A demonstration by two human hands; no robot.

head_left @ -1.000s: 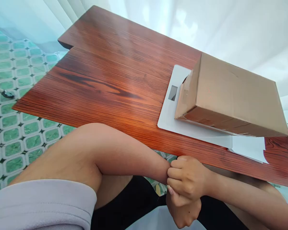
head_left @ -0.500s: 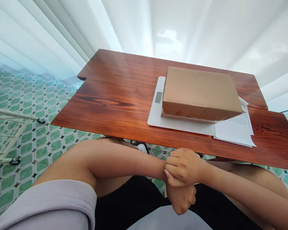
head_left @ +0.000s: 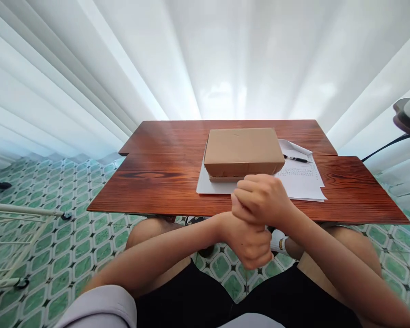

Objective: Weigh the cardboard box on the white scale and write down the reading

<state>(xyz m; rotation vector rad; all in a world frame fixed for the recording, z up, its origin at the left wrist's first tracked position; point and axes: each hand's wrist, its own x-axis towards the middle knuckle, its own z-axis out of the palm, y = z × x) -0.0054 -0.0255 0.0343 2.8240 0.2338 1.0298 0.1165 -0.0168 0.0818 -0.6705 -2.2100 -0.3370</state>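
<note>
While the right hand (head_left: 259,200) wraps its grip around the left hand (head_left: 249,241), itself clenched in a fist, both hover at the near edge of the tabletop (head_left: 157,182), just before a cardboard box (head_left: 242,150) resting on a white scale (head_left: 205,184) beside printed papers (head_left: 300,180) and a pen (head_left: 295,158).

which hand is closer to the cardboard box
Right. The right hand is raised just in front of the cardboard box, at the near table edge, clasped over the left hand, which sits lower and farther back.
</note>
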